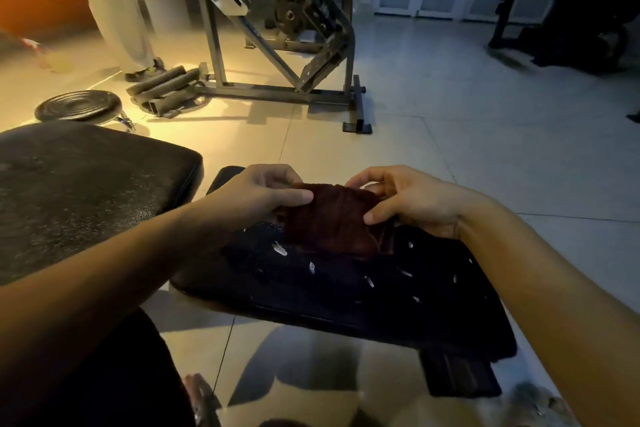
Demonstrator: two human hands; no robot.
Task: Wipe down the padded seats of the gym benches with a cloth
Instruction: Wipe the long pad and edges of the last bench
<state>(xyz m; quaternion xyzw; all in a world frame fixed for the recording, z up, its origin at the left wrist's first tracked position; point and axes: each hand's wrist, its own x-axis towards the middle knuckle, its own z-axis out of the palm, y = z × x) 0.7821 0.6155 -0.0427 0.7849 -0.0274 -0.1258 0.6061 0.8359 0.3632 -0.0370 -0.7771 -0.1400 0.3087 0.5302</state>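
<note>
A dark maroon cloth (332, 222) hangs folded between both hands, just above a black padded seat (346, 291) in the middle of the view. My left hand (263, 194) pinches the cloth's left edge with thumb and fingers. My right hand (412, 201) pinches its right edge the same way. The seat pad shows several shiny wet or worn spots. A second, larger padded bench section (79, 194) lies to the left, its surface speckled.
A metal weight rack (277, 45) with plates stands on the tiled floor ahead. A round black disc (79, 106) and foam rollers (166, 88) lie at the left. A person's legs (114, 7) stand at the far left. Dark gym equipment (571, 21) sits at the back right.
</note>
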